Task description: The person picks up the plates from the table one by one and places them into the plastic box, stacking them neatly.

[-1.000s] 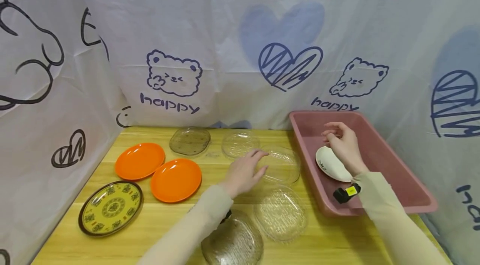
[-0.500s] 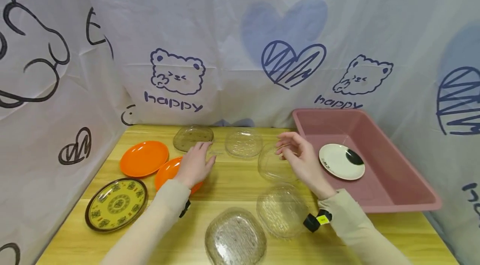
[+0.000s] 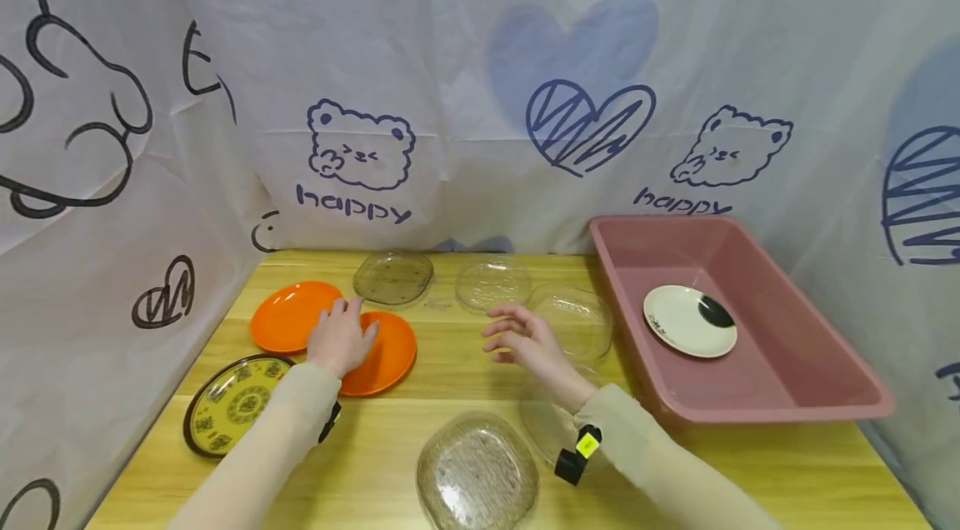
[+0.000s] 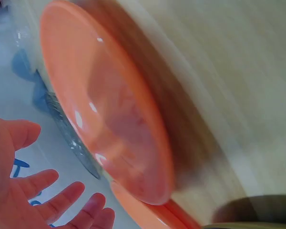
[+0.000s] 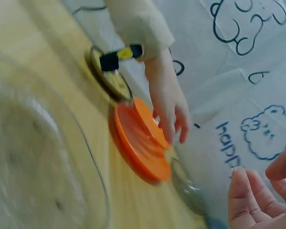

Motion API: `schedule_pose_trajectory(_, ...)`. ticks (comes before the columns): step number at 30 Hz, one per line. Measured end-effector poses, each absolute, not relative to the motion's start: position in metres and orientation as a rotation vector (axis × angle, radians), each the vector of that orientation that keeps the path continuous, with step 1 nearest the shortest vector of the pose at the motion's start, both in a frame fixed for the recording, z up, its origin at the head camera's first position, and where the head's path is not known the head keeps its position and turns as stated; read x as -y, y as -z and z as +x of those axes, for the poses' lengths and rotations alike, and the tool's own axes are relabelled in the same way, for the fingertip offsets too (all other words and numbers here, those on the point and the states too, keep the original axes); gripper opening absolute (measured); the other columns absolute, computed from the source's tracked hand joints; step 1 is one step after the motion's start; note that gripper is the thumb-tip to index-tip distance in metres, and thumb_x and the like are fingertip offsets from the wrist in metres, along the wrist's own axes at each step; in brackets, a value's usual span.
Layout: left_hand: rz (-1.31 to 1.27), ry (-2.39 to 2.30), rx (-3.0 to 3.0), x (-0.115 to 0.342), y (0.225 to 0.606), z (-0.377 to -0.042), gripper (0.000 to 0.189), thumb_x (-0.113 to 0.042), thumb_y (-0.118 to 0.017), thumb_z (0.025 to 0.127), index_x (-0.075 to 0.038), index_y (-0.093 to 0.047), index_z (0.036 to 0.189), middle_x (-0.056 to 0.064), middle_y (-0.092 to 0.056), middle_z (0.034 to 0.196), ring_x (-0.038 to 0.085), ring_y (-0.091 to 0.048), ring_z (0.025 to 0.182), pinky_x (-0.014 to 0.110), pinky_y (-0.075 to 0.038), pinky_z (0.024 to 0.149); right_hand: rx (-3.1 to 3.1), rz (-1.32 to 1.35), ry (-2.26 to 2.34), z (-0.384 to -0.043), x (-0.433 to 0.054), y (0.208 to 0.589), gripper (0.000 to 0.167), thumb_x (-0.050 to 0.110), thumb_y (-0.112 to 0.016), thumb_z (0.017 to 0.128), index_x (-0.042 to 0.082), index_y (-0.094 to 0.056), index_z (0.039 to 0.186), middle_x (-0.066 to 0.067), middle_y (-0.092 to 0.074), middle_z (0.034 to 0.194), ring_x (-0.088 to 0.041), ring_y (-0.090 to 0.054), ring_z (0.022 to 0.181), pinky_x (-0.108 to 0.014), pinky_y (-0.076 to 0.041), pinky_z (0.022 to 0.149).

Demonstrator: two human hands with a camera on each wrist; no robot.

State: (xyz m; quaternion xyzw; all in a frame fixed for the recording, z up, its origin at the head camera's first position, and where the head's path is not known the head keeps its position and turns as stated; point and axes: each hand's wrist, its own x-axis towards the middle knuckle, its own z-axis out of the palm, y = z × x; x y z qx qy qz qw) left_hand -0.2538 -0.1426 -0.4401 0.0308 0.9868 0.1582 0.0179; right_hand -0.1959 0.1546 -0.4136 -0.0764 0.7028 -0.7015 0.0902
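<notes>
My left hand (image 3: 341,338) hovers over two orange plates, its fingers spread and holding nothing. The right-hand orange plate (image 3: 393,355) shows beside the thumb; the other orange plate (image 3: 288,317) is partly covered by the fingers. In the left wrist view the spread fingers (image 4: 66,198) are apart from the orange rim. A yellow plate with a dark rim and dark motifs (image 3: 232,409) is partly behind the left sleeve. My right hand (image 3: 528,342) is in the air over the middle of the table, fingers loosely bent with nothing in them.
A pink basin (image 3: 787,405) at the right holds a white plate (image 3: 682,317) with a black patch. Several see-through dishes lie about: a smoky one (image 3: 393,277) at the back, a clear one (image 3: 492,282) beside it, another smoky one (image 3: 477,472) near the front.
My left hand has moved left from the clear dishes to over the orange plates. My right hand has left the basin, where the white plate lies, and moved left over the table.
</notes>
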Motion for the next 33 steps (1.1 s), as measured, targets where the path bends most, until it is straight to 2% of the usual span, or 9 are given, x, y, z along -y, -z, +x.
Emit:
schedule_pose_trajectory(3, 0.058, -0.474, -3.048, 0.146, 0.445, -0.257, 0.060, -0.035, -0.051, 0.104, -0.001, -0.038, 0.151, 0.032, -0.042, 0.147, 0.053, -0.048, 0.119, 0.064, -0.051, 0.090, -1.950, -0.102, 2.126, -0.201, -0.149, 0.418, 0.038, 0.000, -0.046, 0.099, -0.004, -0.048, 0.137, -0.012, -0.067, 0.110, -0.011, -0.067, 0.086, -0.026, -0.058, 0.081)
schedule_pose_trajectory(6, 0.027, -0.467, -3.026, 0.150, 0.449, -0.261, 0.061, -0.036, -0.050, 0.104, -0.002, -0.036, 0.153, 0.031, -0.039, 0.149, 0.054, -0.047, 0.119, 0.065, -0.049, 0.092, -1.855, -0.008, 2.152, -0.205, -0.144, 0.423, 0.039, 0.004, -0.050, 0.100, -0.002, -0.048, 0.138, -0.007, -0.066, 0.108, -0.011, -0.066, 0.087, -0.025, -0.058, 0.082)
schedule_pose_trajectory(14, -0.014, -0.450, -2.984, 0.151, 0.451, -0.261, 0.061, -0.036, -0.051, 0.104, 0.000, -0.036, 0.152, 0.033, -0.039, 0.148, 0.058, -0.048, 0.117, 0.067, -0.048, 0.093, -1.673, 0.144, 2.194, -0.212, -0.132, 0.435, 0.042, 0.001, -0.050, 0.099, -0.002, -0.047, 0.141, -0.008, -0.063, 0.107, -0.015, -0.064, 0.088, -0.023, -0.056, 0.079)
schedule_pose_trajectory(20, -0.043, -0.465, -2.949, 0.151, 0.452, -0.264, 0.063, -0.036, -0.051, 0.104, -0.002, -0.033, 0.154, 0.033, -0.033, 0.151, 0.060, -0.045, 0.120, 0.069, -0.047, 0.094, -1.635, 0.160, 2.158, -0.211, -0.126, 0.438, 0.048, 0.002, -0.048, 0.099, -0.005, -0.041, 0.146, -0.007, -0.061, 0.105, -0.014, -0.062, 0.087, -0.021, -0.055, 0.079)
schedule_pose_trajectory(28, -0.054, -0.498, -2.953, 0.148, 0.456, -0.266, 0.063, -0.034, -0.052, 0.103, -0.001, -0.033, 0.153, 0.033, -0.030, 0.151, 0.060, -0.044, 0.117, 0.068, -0.050, 0.089, -1.610, 0.142, 2.141, -0.211, -0.122, 0.441, 0.048, 0.004, -0.046, 0.099, -0.005, -0.039, 0.145, -0.007, -0.061, 0.106, -0.014, -0.062, 0.087, -0.020, -0.056, 0.080)
schedule_pose_trajectory(33, -0.036, -0.546, -2.969, 0.143, 0.460, -0.264, 0.061, -0.032, -0.054, 0.103, -0.002, -0.035, 0.152, 0.032, -0.026, 0.153, 0.058, -0.038, 0.124, 0.069, -0.051, 0.086, -1.608, 0.143, 2.136, -0.209, -0.120, 0.444, 0.047, 0.003, -0.045, 0.099, -0.006, -0.039, 0.145, -0.008, -0.061, 0.105, -0.013, -0.063, 0.086, -0.021, -0.056, 0.082)
